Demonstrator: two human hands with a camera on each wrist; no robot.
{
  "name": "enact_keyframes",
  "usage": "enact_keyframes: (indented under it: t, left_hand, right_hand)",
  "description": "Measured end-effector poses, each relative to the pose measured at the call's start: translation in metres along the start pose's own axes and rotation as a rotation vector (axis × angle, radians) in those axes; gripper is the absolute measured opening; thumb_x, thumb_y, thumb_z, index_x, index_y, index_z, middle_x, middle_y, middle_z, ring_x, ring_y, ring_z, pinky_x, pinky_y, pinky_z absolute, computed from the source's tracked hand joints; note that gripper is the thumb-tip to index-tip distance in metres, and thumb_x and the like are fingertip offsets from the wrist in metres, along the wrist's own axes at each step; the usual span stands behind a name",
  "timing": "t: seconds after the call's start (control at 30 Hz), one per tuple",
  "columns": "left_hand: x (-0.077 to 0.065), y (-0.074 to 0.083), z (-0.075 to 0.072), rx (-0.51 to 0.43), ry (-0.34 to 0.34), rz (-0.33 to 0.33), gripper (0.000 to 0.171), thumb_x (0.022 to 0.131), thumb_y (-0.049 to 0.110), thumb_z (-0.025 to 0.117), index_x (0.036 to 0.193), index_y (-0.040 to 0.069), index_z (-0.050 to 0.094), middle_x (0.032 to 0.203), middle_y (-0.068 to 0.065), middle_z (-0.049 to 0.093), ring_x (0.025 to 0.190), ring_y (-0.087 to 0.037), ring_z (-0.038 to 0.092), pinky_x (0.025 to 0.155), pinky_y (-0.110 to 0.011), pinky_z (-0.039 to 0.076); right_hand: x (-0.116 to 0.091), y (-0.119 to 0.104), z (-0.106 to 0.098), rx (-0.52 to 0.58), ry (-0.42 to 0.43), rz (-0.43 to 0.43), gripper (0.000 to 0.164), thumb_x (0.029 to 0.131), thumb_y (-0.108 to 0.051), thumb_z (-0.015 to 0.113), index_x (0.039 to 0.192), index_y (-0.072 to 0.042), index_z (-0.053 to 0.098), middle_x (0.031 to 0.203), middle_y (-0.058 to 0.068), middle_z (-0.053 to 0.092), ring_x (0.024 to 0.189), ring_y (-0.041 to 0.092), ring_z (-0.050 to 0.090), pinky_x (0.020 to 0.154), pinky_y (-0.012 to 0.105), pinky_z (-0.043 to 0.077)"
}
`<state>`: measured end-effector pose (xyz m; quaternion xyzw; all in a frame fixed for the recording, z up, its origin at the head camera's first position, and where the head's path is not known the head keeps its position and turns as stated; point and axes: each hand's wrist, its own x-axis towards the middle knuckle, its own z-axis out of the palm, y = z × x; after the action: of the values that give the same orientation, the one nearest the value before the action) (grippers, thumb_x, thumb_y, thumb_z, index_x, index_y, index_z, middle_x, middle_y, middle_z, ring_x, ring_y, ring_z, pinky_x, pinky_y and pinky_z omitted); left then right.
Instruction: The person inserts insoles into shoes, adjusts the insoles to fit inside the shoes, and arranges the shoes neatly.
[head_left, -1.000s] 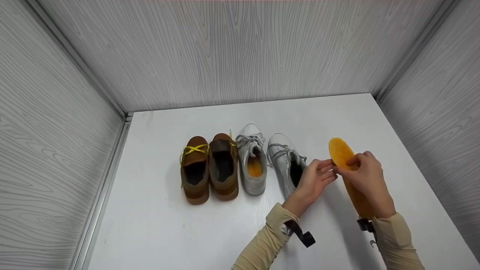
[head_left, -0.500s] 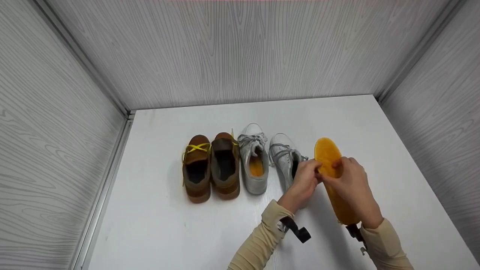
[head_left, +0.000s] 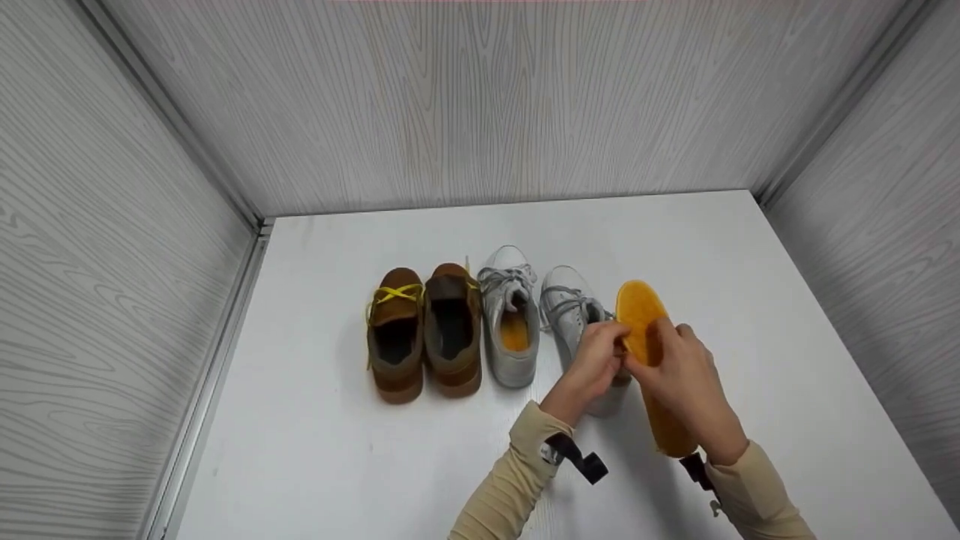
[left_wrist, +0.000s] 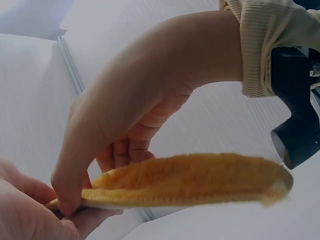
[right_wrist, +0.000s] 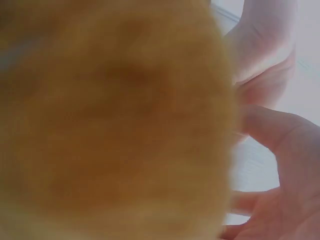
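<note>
A yellow plush insole [head_left: 667, 420] is held up over the table, its rounded end pointing away from me. My right hand [head_left: 686, 379] grips it across the middle with thumb and fingers. At its left edge, my left hand [head_left: 596, 356] pinches the rim. In the left wrist view the insole [left_wrist: 200, 180] is seen side-on, fuzzy on top with a thin edge. Its blurred surface [right_wrist: 125, 125] fills much of the right wrist view. Just behind the left hand stands a white sneaker [head_left: 564, 300] with grey laces, partly hidden by that hand.
Left of it stands the other white sneaker [head_left: 512, 367], with a yellow insole [head_left: 514, 331] inside. Two brown shoes, one with yellow laces [head_left: 397, 293] and one beside it [head_left: 454, 379], stand further left. Wood-grain panels [head_left: 480, 97] border the white table [head_left: 322, 465].
Both hands and the insole have shifted left, nearer the right-hand sneaker. The left hand's fingers, earlier extended beside the insole, now pinch its edge. The shoes have stayed put.
</note>
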<state>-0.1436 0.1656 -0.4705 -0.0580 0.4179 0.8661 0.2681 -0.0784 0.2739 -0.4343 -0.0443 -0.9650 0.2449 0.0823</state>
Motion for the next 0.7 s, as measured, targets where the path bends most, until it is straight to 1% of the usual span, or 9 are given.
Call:
enact_keyframes:
  t: [0.1, 0.17, 0.23, 0.33, 0.43, 0.5, 0.57, 0.6, 0.7]
  left_hand:
    - [0.000, 0.005, -0.002, 0.018, -0.011, 0.021, 0.011, 0.090, 0.000, 0.053, 0.088, -0.004, 0.063, 0.078, -0.007, 0.062, 0.069, -0.013, 0.059, 0.064, -0.024, 0.050]
    - [0.000, 0.009, -0.004, 0.039, -0.009, 0.047, 0.012, 0.091, 0.000, 0.054, 0.091, -0.005, 0.065, 0.079, -0.008, 0.064, 0.070, -0.013, 0.061, 0.063, -0.025, 0.051]
    - [0.000, 0.013, -0.006, 0.068, 0.003, 0.101, 0.017, 0.091, 0.001, 0.055, 0.098, -0.008, 0.068, 0.084, -0.009, 0.067, 0.075, -0.015, 0.065, 0.067, -0.027, 0.054]
    - [0.001, 0.020, -0.010, 0.156, 0.038, 0.237, 0.023, 0.094, 0.001, 0.056, 0.110, -0.010, 0.068, 0.098, -0.014, 0.071, 0.089, -0.020, 0.070, 0.077, -0.031, 0.056]
    - [0.002, 0.025, -0.016, 0.344, 0.092, 0.397, 0.025, 0.095, 0.000, 0.057, 0.116, -0.008, 0.067, 0.111, -0.016, 0.071, 0.103, -0.023, 0.069, 0.087, -0.031, 0.054]
    - [0.003, 0.027, -0.020, 0.501, 0.126, 0.476, 0.027, 0.094, -0.002, 0.058, 0.120, -0.004, 0.067, 0.117, -0.014, 0.069, 0.110, -0.024, 0.067, 0.090, -0.028, 0.052]
    - [0.003, 0.027, -0.025, 0.689, 0.155, 0.534, 0.031, 0.093, -0.003, 0.059, 0.123, 0.001, 0.067, 0.123, -0.011, 0.067, 0.100, -0.024, 0.068, 0.081, -0.022, 0.052]
    - [0.003, 0.027, -0.028, 0.776, 0.165, 0.554, 0.033, 0.092, -0.003, 0.059, 0.124, 0.003, 0.067, 0.125, -0.010, 0.067, 0.101, -0.023, 0.067, 0.080, -0.022, 0.051]
    - [0.004, 0.025, -0.034, 0.984, 0.175, 0.605, 0.039, 0.090, -0.004, 0.061, 0.127, 0.005, 0.065, 0.131, -0.010, 0.063, 0.108, -0.026, 0.064, 0.086, -0.028, 0.050]
  right_hand:
    - [0.000, -0.001, 0.002, 0.028, 0.001, 0.008, 0.040, 0.083, -0.023, 0.072, 0.112, -0.001, 0.055, 0.087, 0.019, 0.057, 0.073, 0.034, 0.056, 0.065, 0.051, 0.051]
    - [0.000, -0.001, 0.002, 0.054, 0.002, 0.003, 0.039, 0.084, -0.022, 0.071, 0.113, -0.002, 0.055, 0.088, 0.019, 0.060, 0.074, 0.034, 0.058, 0.066, 0.051, 0.052]
    - [0.000, 0.000, 0.002, 0.076, 0.001, -0.008, 0.041, 0.084, -0.021, 0.070, 0.116, -0.001, 0.056, 0.091, 0.020, 0.063, 0.075, 0.034, 0.060, 0.067, 0.051, 0.053]
    - [-0.001, 0.000, 0.001, 0.100, -0.020, -0.014, 0.048, 0.084, -0.021, 0.070, 0.124, 0.001, 0.056, 0.095, 0.021, 0.066, 0.077, 0.033, 0.061, 0.067, 0.051, 0.055]
    - [-0.002, 0.001, -0.002, 0.112, -0.055, -0.009, 0.052, 0.084, -0.021, 0.070, 0.128, 0.002, 0.057, 0.096, 0.020, 0.067, 0.075, 0.030, 0.061, 0.066, 0.046, 0.056]
    - [-0.002, 0.000, -0.004, 0.119, -0.082, -0.005, 0.047, 0.084, -0.021, 0.070, 0.124, 0.002, 0.061, 0.090, 0.017, 0.066, 0.071, 0.027, 0.059, 0.062, 0.041, 0.054]
    - [-0.003, -0.002, -0.006, 0.129, -0.115, 0.004, 0.042, 0.083, -0.021, 0.069, 0.118, 0.002, 0.065, 0.084, 0.014, 0.064, 0.065, 0.024, 0.057, 0.057, 0.036, 0.051]
    - [-0.004, -0.003, -0.007, 0.137, -0.136, 0.011, 0.039, 0.083, -0.021, 0.069, 0.115, 0.002, 0.067, 0.080, 0.012, 0.063, 0.062, 0.022, 0.056, 0.055, 0.034, 0.050]
    - [-0.006, -0.006, -0.009, 0.160, -0.195, 0.027, 0.040, 0.084, -0.020, 0.069, 0.115, 0.005, 0.069, 0.078, 0.011, 0.064, 0.056, 0.019, 0.055, 0.051, 0.031, 0.048]
